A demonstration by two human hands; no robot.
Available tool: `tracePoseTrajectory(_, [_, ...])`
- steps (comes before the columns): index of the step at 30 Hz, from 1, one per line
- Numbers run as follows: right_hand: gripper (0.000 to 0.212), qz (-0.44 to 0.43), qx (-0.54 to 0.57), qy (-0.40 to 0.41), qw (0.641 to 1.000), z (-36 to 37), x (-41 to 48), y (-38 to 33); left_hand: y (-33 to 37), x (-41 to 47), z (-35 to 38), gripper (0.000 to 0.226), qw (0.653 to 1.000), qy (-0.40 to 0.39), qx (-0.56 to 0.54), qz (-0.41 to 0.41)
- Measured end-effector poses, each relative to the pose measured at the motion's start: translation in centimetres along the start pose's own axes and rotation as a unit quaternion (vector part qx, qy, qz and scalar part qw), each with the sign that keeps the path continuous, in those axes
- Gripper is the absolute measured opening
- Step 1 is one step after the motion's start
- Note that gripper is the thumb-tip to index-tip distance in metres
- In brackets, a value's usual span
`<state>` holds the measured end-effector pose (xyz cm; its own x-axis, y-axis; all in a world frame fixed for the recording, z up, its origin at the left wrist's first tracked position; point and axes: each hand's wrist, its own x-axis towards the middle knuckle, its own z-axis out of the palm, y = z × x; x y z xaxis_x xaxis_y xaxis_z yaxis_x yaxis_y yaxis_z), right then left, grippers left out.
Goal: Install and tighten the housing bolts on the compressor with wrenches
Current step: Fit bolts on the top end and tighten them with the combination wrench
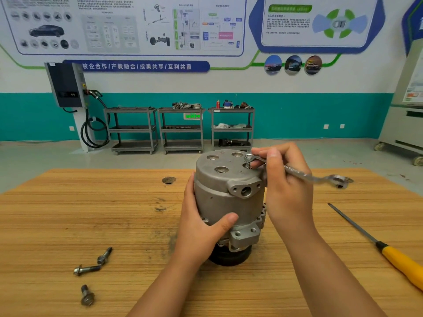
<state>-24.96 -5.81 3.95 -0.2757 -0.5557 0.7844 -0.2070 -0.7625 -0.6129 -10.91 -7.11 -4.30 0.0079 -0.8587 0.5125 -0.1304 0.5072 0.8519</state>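
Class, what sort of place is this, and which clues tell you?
Probably an automotive training workshop: car posters, a charger, and a compressor on the bench.

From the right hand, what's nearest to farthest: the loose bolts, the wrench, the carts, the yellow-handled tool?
1. Wrench, held in the right hand.
2. Yellow-handled tool, to its right.
3. Bolts, far left.
4. Carts, far back.

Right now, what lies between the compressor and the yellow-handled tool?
Head view: only the right hand and its forearm, over bare table. The hand holds a wrench.
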Motion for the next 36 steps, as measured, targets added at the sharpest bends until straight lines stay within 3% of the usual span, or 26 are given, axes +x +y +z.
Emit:
tracePoseTrajectory(4, [0.021, 0.058, 0.133, 0.007, 0.989, -0.7, 2.4, -0.3, -0.3, 0.3, -0.2, 0.101, 1.0, -0.001, -0.018, -0.002])
tracePoseTrajectory(11, [0.019, 0.198, 0.353, -0.058, 0.913, -1.4, 5.2, 0.2, -0.7, 0.7, -0.4, 0.096, 0.998, 0.0, -0.06, 0.008])
tracePoseTrajectory(23, [0.023, 0.253, 0.329, -0.112, 0.903, -0.8, 5.9, 0.7, -1.1, 1.2, -1.0, 0.097, 0.997, -0.006, -0.074, -0.019])
tracePoseTrajectory(36, [0.022, 0.3, 0.304, -0.097, 0.899, -1.6, 5.9, 1.0, -0.9, 1.0, -0.7, 0.101, 0.998, -0.026, -0.057, -0.013])
